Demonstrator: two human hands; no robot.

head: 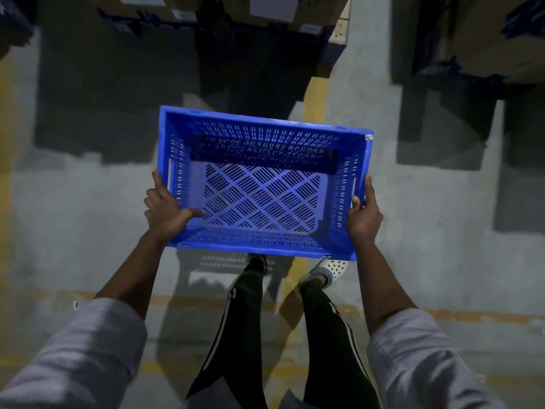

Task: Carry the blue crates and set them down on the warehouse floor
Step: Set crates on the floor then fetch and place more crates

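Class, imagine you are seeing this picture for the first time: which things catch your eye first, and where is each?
The bright blue crate fills the middle, empty, held above the grey floor. The left hand and right hand grip its two short sides. A yellow line runs along the floor beyond it, toward cardboard boxes at the top.
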